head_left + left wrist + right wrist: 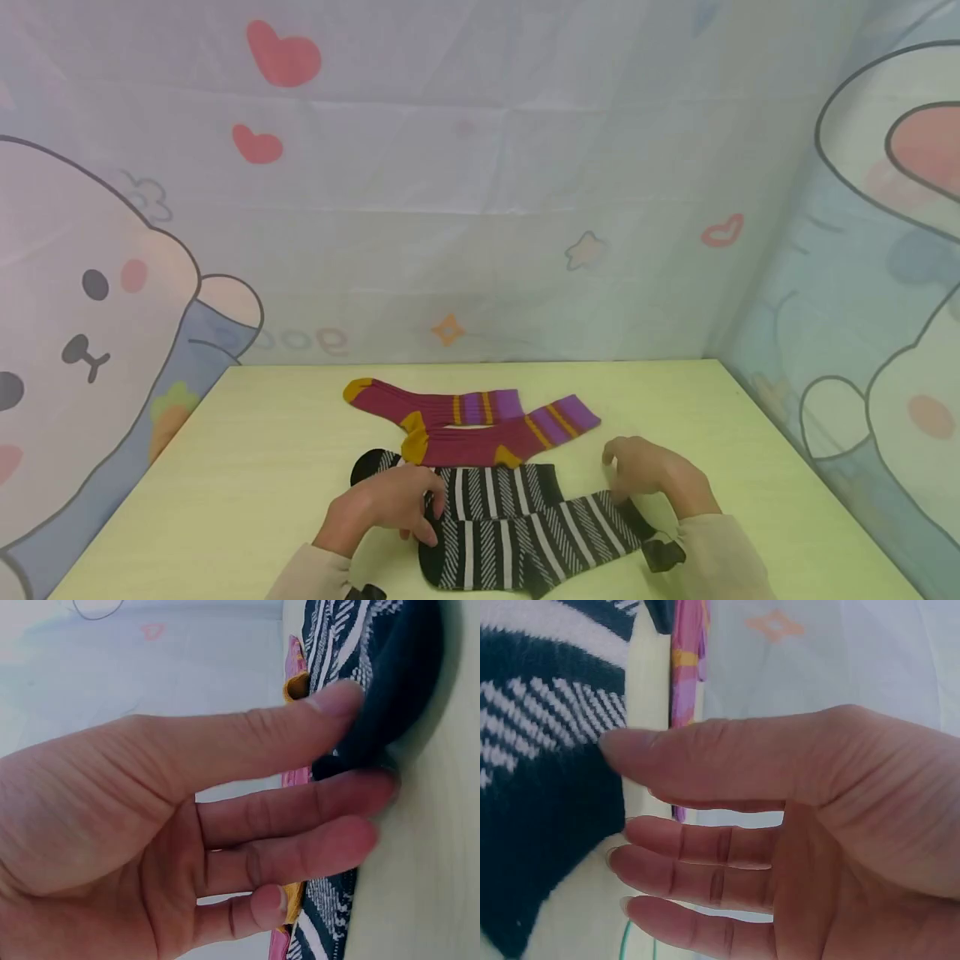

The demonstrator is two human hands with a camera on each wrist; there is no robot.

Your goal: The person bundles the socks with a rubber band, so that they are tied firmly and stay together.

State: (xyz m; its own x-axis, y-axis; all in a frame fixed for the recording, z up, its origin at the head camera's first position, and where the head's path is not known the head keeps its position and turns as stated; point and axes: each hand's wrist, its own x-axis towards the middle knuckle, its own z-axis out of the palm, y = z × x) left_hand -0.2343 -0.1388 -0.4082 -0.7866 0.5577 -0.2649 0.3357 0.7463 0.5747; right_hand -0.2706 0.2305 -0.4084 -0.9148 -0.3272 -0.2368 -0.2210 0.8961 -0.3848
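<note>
A pair of black-and-white striped socks lies near the front of the table: a rear sock and a front sock that partly overlaps it. My left hand is over their toe ends. In the left wrist view its thumb tip overlaps the black toe of the front sock, with the other fingers spread apart from the thumb. At the cuff end, my right hand has its thumb tip at the edge of the front sock's dark cuff. Its other fingers extend loosely below the thumb in the right wrist view.
Behind the striped socks lie two maroon socks with mustard toes and purple striped cuffs, a farther one and a nearer one. The pale yellow table ends at a cartoon-printed cloth backdrop, which also encloses both sides.
</note>
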